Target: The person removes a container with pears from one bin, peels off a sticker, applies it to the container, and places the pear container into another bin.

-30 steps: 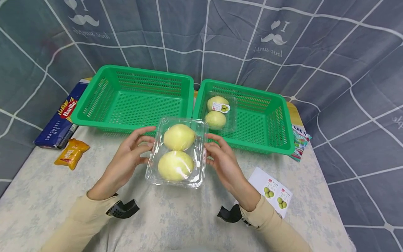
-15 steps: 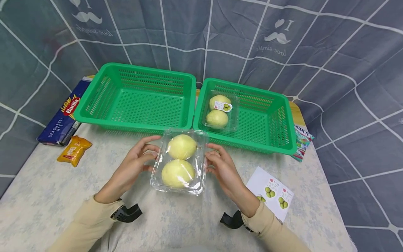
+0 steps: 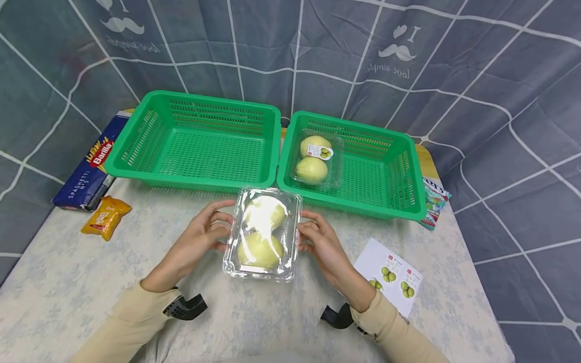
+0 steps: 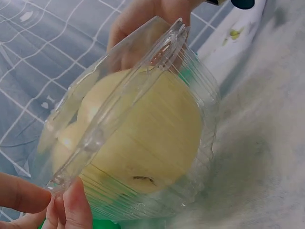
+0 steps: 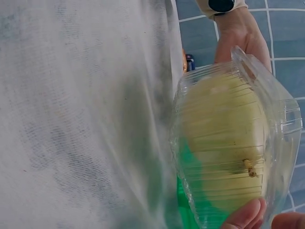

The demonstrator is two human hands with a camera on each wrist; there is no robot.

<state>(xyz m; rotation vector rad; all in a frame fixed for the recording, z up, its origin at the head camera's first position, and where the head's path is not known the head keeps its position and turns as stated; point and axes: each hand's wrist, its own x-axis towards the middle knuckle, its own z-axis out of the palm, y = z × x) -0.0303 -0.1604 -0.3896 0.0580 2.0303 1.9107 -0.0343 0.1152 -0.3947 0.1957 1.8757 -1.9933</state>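
Observation:
A clear plastic clamshell box (image 3: pixel 262 233) with two pale yellow fruits inside stays between both hands, in front of the baskets. My left hand (image 3: pixel 205 233) pinches its left edge; in the left wrist view, the fingers (image 4: pixel 78 205) meet at the lid's rim. On the opposite side my right hand (image 3: pixel 323 241) grips the edge, its thumb (image 5: pixel 244 214) against the ribbed wall in the right wrist view. The lid is down over the fruits, and a bright glare covers part of it. A similar box (image 3: pixel 336 164) with a fruit label across it lies in the right green basket (image 3: pixel 372 212).
Beside it stands another green basket (image 3: pixel 195 179) with nothing in it. A blue spaghetti box (image 3: pixel 83 179) and an orange packet (image 3: pixel 106 218) lie at left. A sheet of fruit labels (image 3: pixel 386 275) lies near the right forearm; a teal snack bag (image 3: pixel 433 201) sits at far right.
Both hands have brought the clamshell box a little toward me and to the right. Its tilt has shifted slightly, and a bright glare now shows on the lid.

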